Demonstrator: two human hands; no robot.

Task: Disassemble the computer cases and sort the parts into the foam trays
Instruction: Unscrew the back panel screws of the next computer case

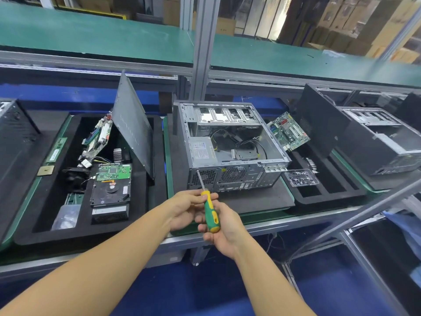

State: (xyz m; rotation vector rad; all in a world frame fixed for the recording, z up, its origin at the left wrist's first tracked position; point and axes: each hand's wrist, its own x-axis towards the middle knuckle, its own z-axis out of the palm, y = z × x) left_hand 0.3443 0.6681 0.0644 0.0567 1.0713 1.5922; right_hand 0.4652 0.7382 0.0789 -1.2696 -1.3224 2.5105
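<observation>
At lower centre of the frame, the right hand (224, 233) grips the handle of the green-and-yellow screwdriver (211, 213) and the left hand (186, 208) pinches its collar. Its tip meets the rear of the open computer case (230, 144), mid-frame between the left foam tray (157, 190) and the right foam tray (330, 198).

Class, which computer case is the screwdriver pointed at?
The grey middle case: the screwdriver tip sits at its rear panel's top-left corner; the black cases stand aside.
</observation>
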